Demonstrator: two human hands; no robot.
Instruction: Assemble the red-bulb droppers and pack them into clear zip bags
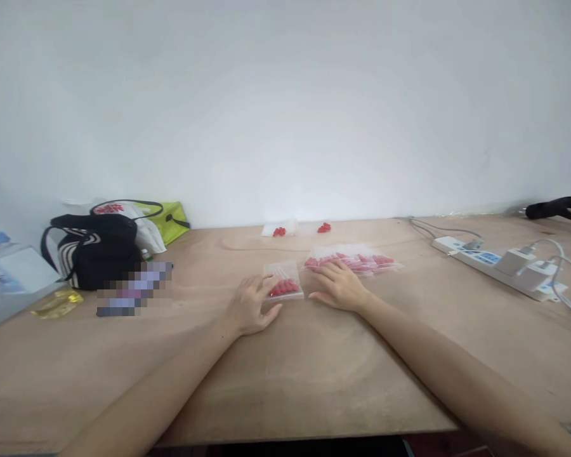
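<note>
A clear zip bag with several small red pieces in it lies flat on the table in front of me. My left hand rests at its left edge, fingers spread, with the fingertips touching or just over the bag. To the right lies a spread pile of similar clear bags with red pieces inside. My right hand lies over the left end of that pile, its fingers stretched out and the thumb apart. What is under those fingers is partly hidden.
Two small groups of red pieces lie on clear bags by the wall. A white power strip with plugs and cables is at the right. At the left stand a black bag, a green bag and a yellow transparent item.
</note>
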